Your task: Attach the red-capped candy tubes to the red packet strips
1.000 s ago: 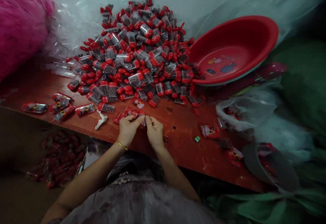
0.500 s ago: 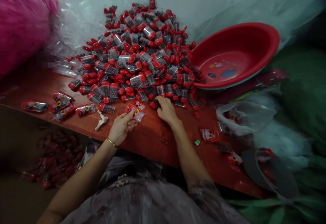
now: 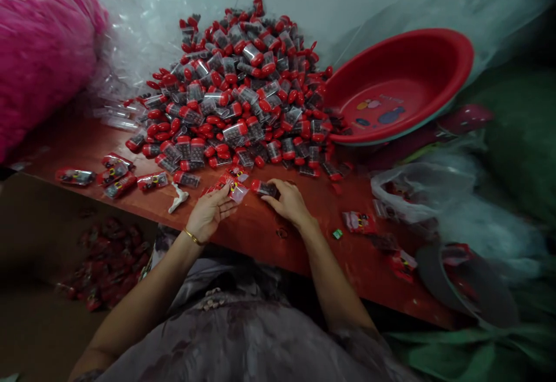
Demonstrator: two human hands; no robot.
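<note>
My left hand (image 3: 211, 211) is closed on a red printed plastic wrapper (image 3: 237, 188), whose clear end sticks out past my fingertips. Between the thumb and fingers of my right hand (image 3: 290, 201) is a small clear tube (image 3: 264, 188) with a red cap and dark contents. The capped end points left toward the wrapper, with a small space between them. Just beyond both hands rises a large pile of the same red-capped tubes (image 3: 237, 98). Left of my left hand lie a crumpled white scrap (image 3: 178, 197) and several tubes in printed wrappers (image 3: 118, 178).
Leaning at the pile's right is a red basin (image 3: 417, 80). Clear plastic bags (image 3: 421, 191) and a grey container (image 3: 447, 283) sit at the right. A bulky pink bag (image 3: 47, 51) stands far left. Below the red table (image 3: 243, 228), wrapped pieces (image 3: 108, 260) lie heaped.
My right hand has drawn a tube out of the pile's front edge and toward me. My left hand still holds the wrapper. The whole view has shifted slightly.
</note>
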